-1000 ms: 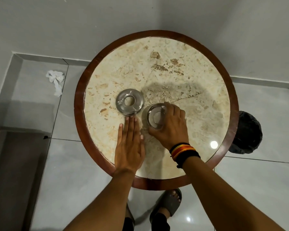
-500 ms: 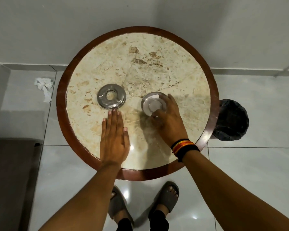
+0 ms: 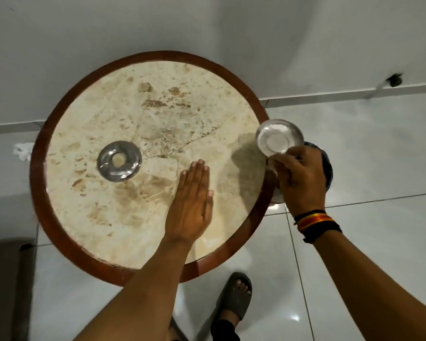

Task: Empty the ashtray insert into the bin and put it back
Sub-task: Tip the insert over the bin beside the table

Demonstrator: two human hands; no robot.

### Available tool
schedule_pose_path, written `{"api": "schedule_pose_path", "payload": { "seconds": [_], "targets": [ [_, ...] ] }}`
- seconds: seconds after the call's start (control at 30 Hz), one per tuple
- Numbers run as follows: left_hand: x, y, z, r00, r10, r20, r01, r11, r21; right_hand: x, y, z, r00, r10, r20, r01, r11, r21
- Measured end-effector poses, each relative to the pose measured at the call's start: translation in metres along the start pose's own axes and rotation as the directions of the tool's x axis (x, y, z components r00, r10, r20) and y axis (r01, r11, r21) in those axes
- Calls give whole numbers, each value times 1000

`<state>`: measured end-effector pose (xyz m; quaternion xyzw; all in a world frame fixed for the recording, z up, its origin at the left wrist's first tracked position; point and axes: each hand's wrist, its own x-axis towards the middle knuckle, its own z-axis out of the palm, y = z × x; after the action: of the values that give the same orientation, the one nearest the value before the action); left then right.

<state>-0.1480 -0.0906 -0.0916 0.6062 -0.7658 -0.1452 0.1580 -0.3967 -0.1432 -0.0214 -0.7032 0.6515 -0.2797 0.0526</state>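
Note:
My right hand (image 3: 299,179) grips the shiny metal ashtray insert (image 3: 278,139) by its near rim, holding it in the air just past the right edge of the round marble table (image 3: 143,119). The insert hangs above the black bin (image 3: 327,166), which is mostly hidden behind my hand. The metal ashtray ring (image 3: 119,160) with a centre hole lies on the table's left half. My left hand (image 3: 191,205) rests flat on the tabletop, fingers together, holding nothing.
The table's brown wooden rim (image 3: 38,193) stands close to a white wall. A crumpled white tissue (image 3: 22,150) lies on the tiled floor at left. A dark cabinet (image 3: 5,279) is at bottom left. My sandalled foot (image 3: 234,295) is under the table's near edge.
My right hand lifted the insert off the tabletop and carried it right, past the table edge over the bin. The view shifted right; my left hand stays flat on the table.

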Motion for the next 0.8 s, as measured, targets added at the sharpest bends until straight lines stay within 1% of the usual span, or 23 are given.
{"api": "schedule_pose_path", "payload": {
  "seconds": [0.1, 0.17, 0.2, 0.27, 0.33, 0.37, 0.4, 0.43, 0.47, 0.5, 0.53, 0.57, 0.6, 0.63, 0.67, 0.7, 0.73, 0.8],
  "targets": [
    [27, 13, 9, 999, 39, 33, -39, 999, 12, -2, 49, -12, 997, 83, 12, -81, 993, -85],
    [33, 13, 10, 998, 47, 45, -48, 999, 20, -9, 77, -11, 990, 134, 42, -129, 986, -101],
    [33, 12, 10, 998, 48, 50, -49, 999, 17, -12, 90, -8, 984, 166, 68, -160, 983, -86],
    [33, 13, 11, 997, 38, 61, -39, 999, 15, -18, 115, 2, 954, 275, 121, -274, 961, -21],
    [34, 14, 11, 997, 30, 70, -31, 999, 16, -22, 129, 15, 889, 434, 147, -447, 892, 64],
    [33, 15, 10, 997, 30, 68, -31, 999, 15, -22, 134, 22, 834, 532, 146, -550, 824, 140],
    [36, 16, 10, 997, 34, 70, -35, 999, 12, -20, 139, 29, 748, 648, 147, -661, 705, 255],
    [35, 16, 8, 997, 38, 67, -39, 999, 10, -19, 141, 36, 641, 746, 180, -744, 546, 385],
    [36, 16, 9, 996, 43, 72, -44, 999, 11, -17, 147, 43, 530, 816, 230, -786, 371, 495],
    [36, 16, 8, 996, 45, 76, -46, 999, 11, -16, 154, 50, 428, 856, 289, -791, 201, 578],
    [37, 17, 7, 996, 49, 76, -50, 999, 7, -16, 160, 56, 335, 873, 356, -779, 44, 626],
    [38, 17, 8, 995, 50, 81, -51, 999, 1, -17, 167, 61, 254, 865, 433, -741, -114, 662],
    [38, 18, 8, 995, 48, 86, -48, 999, -4, -18, 173, 66, 199, 839, 507, -684, -251, 684],
    [40, 18, 7, 995, 42, 93, -42, 999, -8, -19, 178, 70, 165, 803, 573, -614, -371, 696],
    [40, 18, 7, 994, 34, 102, -33, 999, -11, -20, 181, 73, 155, 768, 622, -558, -452, 696],
    [41, 18, 7, 993, 25, 113, -24, 1000, -14, -21, 184, 76, 155, 734, 661, -520, -508, 686],
    [41, 18, 7, 992, 16, 125, -14, 1000, -15, -21, 185, 79, 160, 707, 689, -511, -538, 670],
    [41, 18, 7, 990, 0, 143, 1, 1000, -11, -23, 185, 84, 158, 653, 741, -563, -557, 611]
  ]
}}
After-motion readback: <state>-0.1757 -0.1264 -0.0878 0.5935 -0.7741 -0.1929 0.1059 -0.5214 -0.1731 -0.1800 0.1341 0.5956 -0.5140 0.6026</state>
